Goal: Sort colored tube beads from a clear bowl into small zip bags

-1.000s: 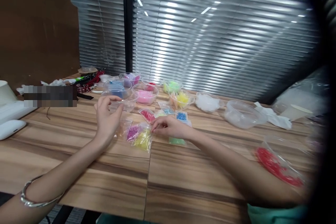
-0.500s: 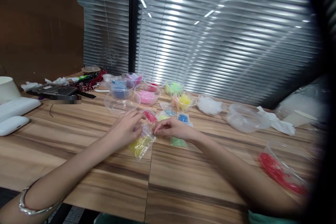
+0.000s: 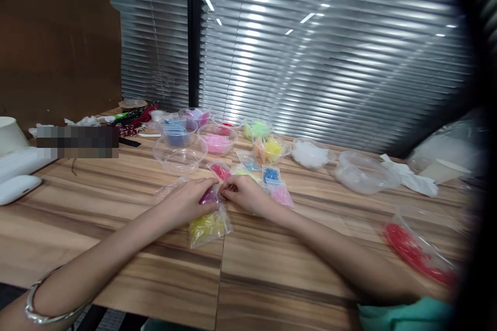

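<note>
On the wood-grain table [image 3: 272, 279], at the middle: 1 purple bag [image 3: 209, 195], small, clear-sided, held by the left hand [image 3: 192, 199]. Thumb and fingers of that hand are clamped on it from opposite sides. By the right hand [image 3: 244, 194], the bag's right side is met with fingertips drawn together; whether the film is pinched between them cannot be told.

Just below the left thumb, on the near side: 1 yellow bag [image 3: 207, 230], laid flat. Beyond the hands: 1 red bag [image 3: 220, 170]. Right of the right hand: 1 blue bag [image 3: 271, 175], with 1 pink bag [image 3: 282, 195] placed just beside it on the near side.

Behind the bags, set in a loose row: 1 clear tub [image 3: 180, 165]; 1 pink-filled tub [image 3: 217, 153]; 1 tub of white pieces [image 3: 310, 165]. Farther right: 1 lidless-looking bowl [image 3: 363, 181], clear. Near the right forearm: red pieces [image 3: 415, 253], well apart from the bags. On the left forearm: 1 silver bracelet [image 3: 34, 313], worn.
</note>
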The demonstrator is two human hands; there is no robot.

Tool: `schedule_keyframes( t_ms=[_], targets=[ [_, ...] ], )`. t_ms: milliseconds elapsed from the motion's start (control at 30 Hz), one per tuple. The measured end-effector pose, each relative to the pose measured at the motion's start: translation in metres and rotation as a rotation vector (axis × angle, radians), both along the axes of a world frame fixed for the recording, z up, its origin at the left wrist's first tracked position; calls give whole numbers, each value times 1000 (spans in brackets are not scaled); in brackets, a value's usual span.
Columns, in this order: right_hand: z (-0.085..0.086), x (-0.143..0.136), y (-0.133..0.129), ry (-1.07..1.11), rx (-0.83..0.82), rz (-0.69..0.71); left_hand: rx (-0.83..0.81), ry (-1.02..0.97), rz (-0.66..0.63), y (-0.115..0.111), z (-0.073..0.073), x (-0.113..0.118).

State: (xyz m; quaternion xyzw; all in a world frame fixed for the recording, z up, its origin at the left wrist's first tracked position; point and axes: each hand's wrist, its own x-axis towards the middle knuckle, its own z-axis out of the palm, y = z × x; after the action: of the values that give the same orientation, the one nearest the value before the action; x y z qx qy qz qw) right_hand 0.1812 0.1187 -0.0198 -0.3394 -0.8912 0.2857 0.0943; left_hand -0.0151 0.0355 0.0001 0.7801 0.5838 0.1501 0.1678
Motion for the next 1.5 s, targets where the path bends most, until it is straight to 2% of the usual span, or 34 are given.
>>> schedule_keyframes(
  t_ms=[300,567,800,933,1067,1167,1233,1367,1500],
  targets=[
    [-2,-1,0,17,43,-44,63,-57,-11,2,-11,-3],
    [-14,-3,13,91,-138,-2,102,-113,-24,4,-17,-4],
    [2,0,11,223,-359,132,163,-184,-37,4,-14,-3],
    [16,1,9,334,-389,163,260,-271,-33,5,-9,-2],
    [35,0,9,467,-256,151,377,-364,30,5,-5,-2],
    [54,-6,13,571,-34,93,433,-391,68,6,-7,-2],
    [65,-15,20,596,112,108,461,-383,66,7,-7,-2],
    [76,-45,46,466,270,313,544,-343,19,5,-6,-2],
    [76,-75,69,242,342,570,694,-286,-95,-2,-5,-1]
  ],
)
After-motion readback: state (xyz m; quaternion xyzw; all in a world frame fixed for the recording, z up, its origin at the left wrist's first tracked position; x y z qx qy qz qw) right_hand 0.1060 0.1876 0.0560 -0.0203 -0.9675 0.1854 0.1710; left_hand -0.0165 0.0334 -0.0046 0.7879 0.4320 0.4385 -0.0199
